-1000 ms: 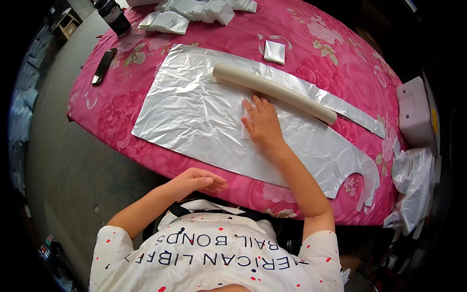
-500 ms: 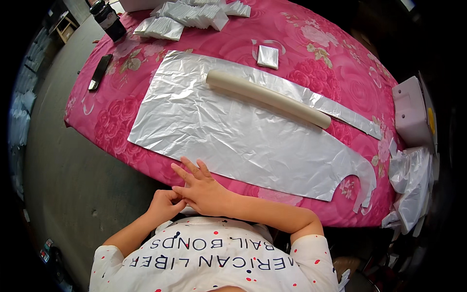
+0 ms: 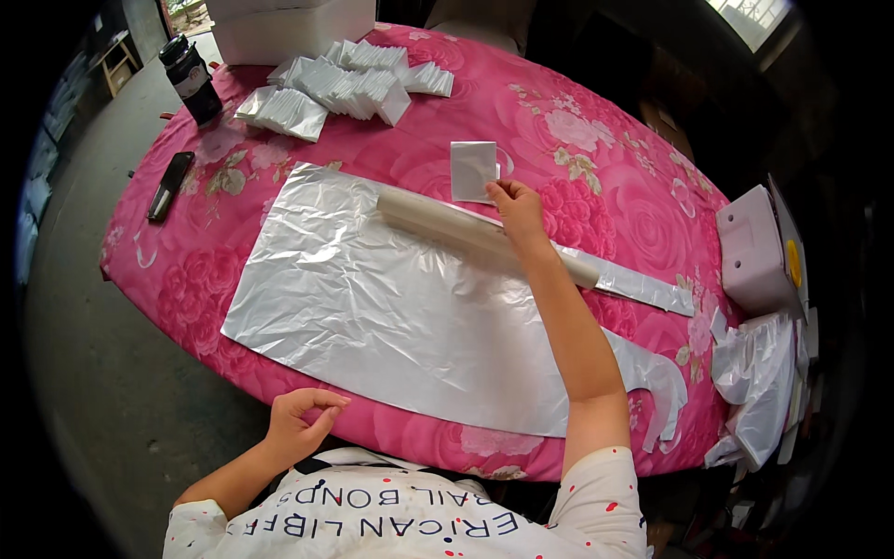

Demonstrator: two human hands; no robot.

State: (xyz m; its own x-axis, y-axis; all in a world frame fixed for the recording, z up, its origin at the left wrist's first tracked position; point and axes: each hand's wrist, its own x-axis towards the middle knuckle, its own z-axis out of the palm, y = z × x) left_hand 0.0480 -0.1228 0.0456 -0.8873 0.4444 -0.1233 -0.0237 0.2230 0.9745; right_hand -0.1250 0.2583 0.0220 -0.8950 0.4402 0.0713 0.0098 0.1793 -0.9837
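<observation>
A small folded packet of silvery-white plastic [image 3: 472, 172] is pinched at its lower right corner by my right hand [image 3: 518, 216], fingers closed on it, on the far side of the table. My right arm reaches across a large flat sheet of the same plastic [image 3: 326, 298]. A pale tube [image 3: 438, 224] lies lengthwise along this sheet's far side, partly hidden by the forearm. My left hand [image 3: 303, 419] hovers at the near table edge beside the sheet, fingers loosely bent, thumb a little apart from the forefinger, with nothing visible in it.
Several folded packets [image 3: 340, 84] lie in piles at the far left, by a white box [image 3: 298, 33]. A dark bottle [image 3: 191, 79] and a phone [image 3: 170, 186] stand and lie near the left edge. At the right are a white box [image 3: 750, 233] and crumpled plastic [image 3: 754, 363].
My hands were together at the near edge. My right hand has stretched out to the far side and taken hold of the folded packet, while my left stays near the edge, slightly lower.
</observation>
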